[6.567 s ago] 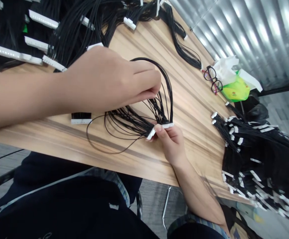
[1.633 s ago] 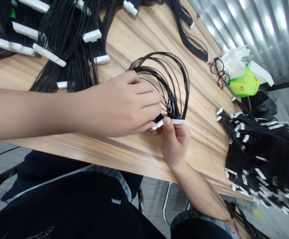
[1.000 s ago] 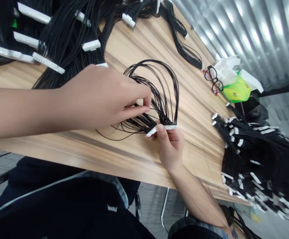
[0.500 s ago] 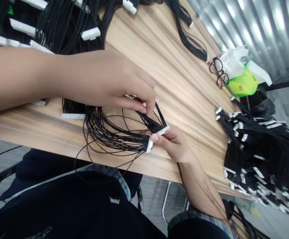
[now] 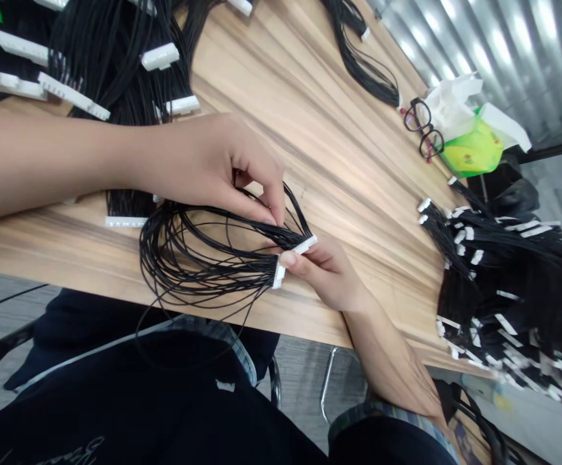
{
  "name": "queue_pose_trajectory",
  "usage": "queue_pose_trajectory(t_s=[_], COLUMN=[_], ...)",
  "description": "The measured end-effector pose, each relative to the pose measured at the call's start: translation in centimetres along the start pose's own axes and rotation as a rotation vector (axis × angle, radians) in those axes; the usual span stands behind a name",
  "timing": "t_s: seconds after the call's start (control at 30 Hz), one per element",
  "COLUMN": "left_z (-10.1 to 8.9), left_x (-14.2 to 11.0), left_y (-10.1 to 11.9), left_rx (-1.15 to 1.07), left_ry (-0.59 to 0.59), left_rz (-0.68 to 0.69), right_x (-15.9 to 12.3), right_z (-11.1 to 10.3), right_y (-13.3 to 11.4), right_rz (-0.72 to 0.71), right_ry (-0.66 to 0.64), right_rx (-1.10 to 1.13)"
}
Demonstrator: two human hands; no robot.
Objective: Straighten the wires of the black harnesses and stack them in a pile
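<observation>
A looped bundle of thin black wires point(image 5: 203, 271) has a white connector point(image 5: 278, 272) at one end and another white connector point(image 5: 305, 244) at the other. My right hand point(image 5: 332, 271) is closed on both connectors, its thumb pressed over the nearer one. From the left, my left hand point(image 5: 218, 168) reaches over the loop. Its thumb and forefinger pinch together at some of the wires just short of the farther connector; the other fingers curl and are partly hidden. A few loose wires hang over the table's front edge.
Black wire bundles with white connectors point(image 5: 159, 57) are heaped at the upper left. A larger pile of them point(image 5: 513, 290) lies on the right. Farther back are another wire bundle point(image 5: 365, 71), eyeglasses point(image 5: 424, 129) and a green packet point(image 5: 475, 152) on the wooden table point(image 5: 281, 97).
Both hands and the wire bundle have shifted slightly left in the view. The left hand's fingers have drawn along the wires, which now lie more gathered toward the farther connector.
</observation>
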State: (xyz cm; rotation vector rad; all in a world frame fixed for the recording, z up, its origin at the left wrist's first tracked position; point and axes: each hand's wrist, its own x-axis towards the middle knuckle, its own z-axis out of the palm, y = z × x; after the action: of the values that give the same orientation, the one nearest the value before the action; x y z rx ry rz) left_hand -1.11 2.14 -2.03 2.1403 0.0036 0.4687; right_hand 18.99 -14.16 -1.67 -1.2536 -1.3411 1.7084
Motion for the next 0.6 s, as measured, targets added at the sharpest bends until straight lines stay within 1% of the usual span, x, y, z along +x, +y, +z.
queue_pose_trajectory(t_s=[0.1,0.17,0.2,0.27,0.33,0.37,0.4,0.43,0.5,0.53,0.6], left_z=[0.0,-0.2,-0.3,-0.6,-0.7,-0.5,-0.3,0.1,0.9,1.4,2.1], left_x=[0.0,0.0,0.0,-0.2,-0.5,-0.7,-0.9,-1.1,-1.6,-1.7,-1.9], left_y=[-0.1,0.1,0.4,1.4,2.7,3.3,3.7,4.0,4.2,4.2,4.0], left_rx=[0.004,0.065,0.143,0.381,0.614,0.682,0.718,0.729,0.72,0.719,0.75], left_ry=[-0.014,-0.002,0.043,0.197,0.358,0.387,0.369,0.314,0.211,0.19,0.208], left_rz=[-0.037,-0.019,-0.009,-0.033,-0.082,-0.073,-0.03,0.029,0.122,0.131,0.082], right_x=[0.0,0.0,0.1,0.2,0.5,0.7,0.8,0.9,1.1,1.1,1.1], right_z=[0.1,0.2,0.2,0.1,-0.1,-0.2,-0.2,-0.2,-0.1,0.1,0.5], right_y=[0.0,0.0,0.0,0.2,0.5,0.7,0.9,1.0,1.3,1.4,1.6], right_rz=[0.005,-0.005,-0.021,-0.081,-0.148,-0.177,-0.2,-0.221,-0.256,-0.275,-0.307], right_ry=[0.014,0.048,0.083,0.209,0.392,0.486,0.565,0.624,0.688,0.7,0.705], right_rx=[0.0,-0.002,-0.002,0.01,0.025,0.036,0.05,0.064,0.081,0.08,0.065])
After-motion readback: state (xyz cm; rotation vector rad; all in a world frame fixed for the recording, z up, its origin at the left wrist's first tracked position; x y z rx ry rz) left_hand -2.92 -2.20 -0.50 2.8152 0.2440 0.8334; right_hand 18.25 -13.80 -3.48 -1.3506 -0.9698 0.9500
